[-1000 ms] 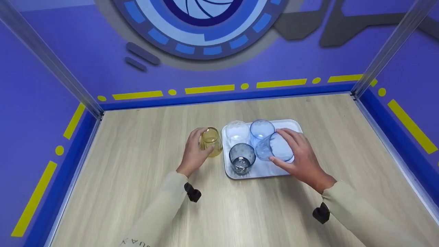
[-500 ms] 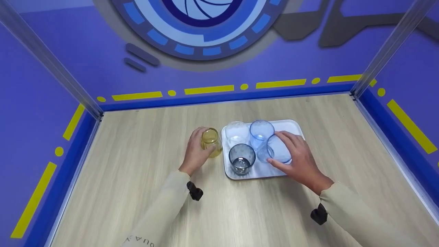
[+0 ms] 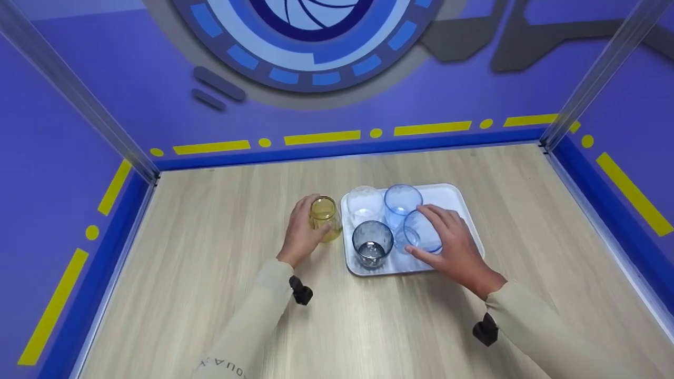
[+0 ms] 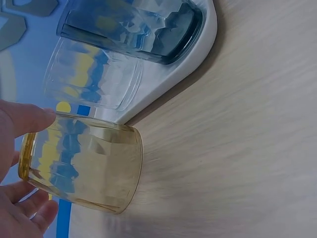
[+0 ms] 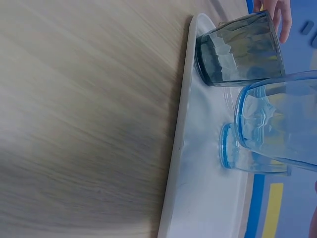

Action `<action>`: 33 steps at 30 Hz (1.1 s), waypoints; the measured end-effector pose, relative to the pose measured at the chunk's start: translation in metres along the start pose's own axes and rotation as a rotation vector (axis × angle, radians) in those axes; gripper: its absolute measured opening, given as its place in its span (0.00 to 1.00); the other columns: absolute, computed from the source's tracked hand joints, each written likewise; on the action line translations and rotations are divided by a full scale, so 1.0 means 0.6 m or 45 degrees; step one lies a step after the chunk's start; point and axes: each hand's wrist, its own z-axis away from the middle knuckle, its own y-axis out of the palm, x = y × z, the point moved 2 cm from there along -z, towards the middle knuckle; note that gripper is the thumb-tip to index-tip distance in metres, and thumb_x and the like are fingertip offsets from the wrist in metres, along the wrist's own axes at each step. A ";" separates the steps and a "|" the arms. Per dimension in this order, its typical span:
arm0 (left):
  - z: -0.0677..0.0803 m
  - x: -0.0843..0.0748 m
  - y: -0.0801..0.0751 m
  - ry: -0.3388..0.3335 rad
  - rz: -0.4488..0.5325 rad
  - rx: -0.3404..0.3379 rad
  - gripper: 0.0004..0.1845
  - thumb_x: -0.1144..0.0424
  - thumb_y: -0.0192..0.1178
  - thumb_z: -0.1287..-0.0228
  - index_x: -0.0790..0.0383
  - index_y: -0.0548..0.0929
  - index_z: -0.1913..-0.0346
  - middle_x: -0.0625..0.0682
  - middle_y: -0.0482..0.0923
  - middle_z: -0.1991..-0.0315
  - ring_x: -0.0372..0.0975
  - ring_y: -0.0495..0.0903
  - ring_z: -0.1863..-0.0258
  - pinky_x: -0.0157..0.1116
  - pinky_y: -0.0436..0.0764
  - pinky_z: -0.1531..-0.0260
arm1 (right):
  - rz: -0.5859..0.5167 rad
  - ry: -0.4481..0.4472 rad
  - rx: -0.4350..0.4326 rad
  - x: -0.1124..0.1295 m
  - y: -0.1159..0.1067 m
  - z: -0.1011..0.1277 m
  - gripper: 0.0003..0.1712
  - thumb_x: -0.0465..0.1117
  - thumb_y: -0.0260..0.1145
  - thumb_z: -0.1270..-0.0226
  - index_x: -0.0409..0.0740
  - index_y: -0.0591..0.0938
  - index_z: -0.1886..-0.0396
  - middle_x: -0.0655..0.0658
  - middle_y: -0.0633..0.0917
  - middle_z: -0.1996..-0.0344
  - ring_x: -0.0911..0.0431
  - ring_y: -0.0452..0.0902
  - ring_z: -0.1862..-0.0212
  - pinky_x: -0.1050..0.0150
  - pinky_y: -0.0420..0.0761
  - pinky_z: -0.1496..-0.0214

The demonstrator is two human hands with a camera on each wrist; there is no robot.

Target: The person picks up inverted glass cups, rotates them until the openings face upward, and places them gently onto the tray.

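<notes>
My left hand (image 3: pixel 311 217) grips a yellow glass (image 3: pixel 324 213) that stands on the wooden table just left of a white tray (image 3: pixel 450 197). In the left wrist view the fingers (image 4: pixel 25 119) wrap the yellow glass (image 4: pixel 84 163) near its rim. My right hand (image 3: pixel 429 231) holds a light blue glass (image 3: pixel 413 237) from above, over the tray's near right part and close to its surface (image 5: pixel 198 188). On the tray also stand a clear glass (image 3: pixel 363 202), another blue glass (image 3: pixel 403 199) and a dark grey-blue glass (image 3: pixel 372 243).
Purple walls with blue skirting (image 3: pixel 342 150) close the table on three sides. Metal posts (image 3: pixel 79 100) rise at the back corners. Bare wood (image 3: pixel 210 252) lies left of the yellow glass and in front of the tray.
My right hand has brought the light blue glass from a tilt to nearly upright and lower over the tray, shifting slightly left. The left hand and yellow glass have stayed put.
</notes>
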 end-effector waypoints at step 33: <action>0.002 -0.005 0.000 0.042 -0.041 -0.006 0.34 0.66 0.67 0.42 0.53 0.68 0.33 0.55 0.66 0.33 0.48 0.66 0.33 0.49 0.67 0.32 | 0.017 0.002 0.078 0.001 0.028 0.001 0.50 0.58 0.78 0.54 0.46 0.70 0.32 0.42 0.76 0.38 0.46 0.69 0.40 0.45 0.71 0.39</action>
